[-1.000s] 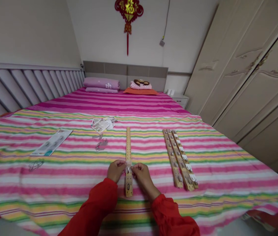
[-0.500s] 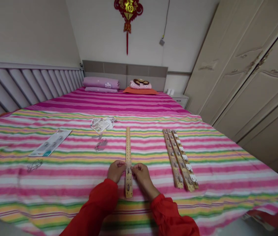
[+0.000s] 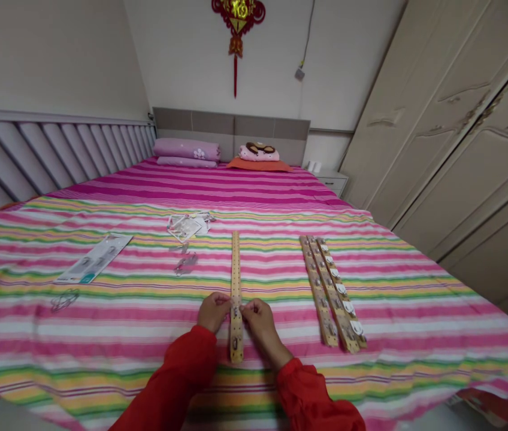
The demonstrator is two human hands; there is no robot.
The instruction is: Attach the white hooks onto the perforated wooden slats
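A long wooden strip [image 3: 236,269] with rows of small holes lies lengthwise in front of me on the striped cloth. My left hand [image 3: 215,311] is closed in a pinch at its left edge, and my right hand [image 3: 258,317] pinches at its right edge. Between my fingertips is a small clear-backed metal hook [image 3: 236,311], flat against the strip; its edges are partly hidden by the fingers. Nearer to me, another metal hook [image 3: 235,343] sits on the strip's near end.
To the right lie three strips [image 3: 332,293] bearing metal and white hooks. On the left are a flat package [image 3: 96,258] and some wire rings [image 3: 64,299]. Clear hook pieces [image 3: 186,262] and a pile of white-and-clear pieces [image 3: 189,225] lie beyond my left hand.
The view has shifted slightly. Both hands stay at the same spot on the strip, and the hook between them now appears to lie flatter.
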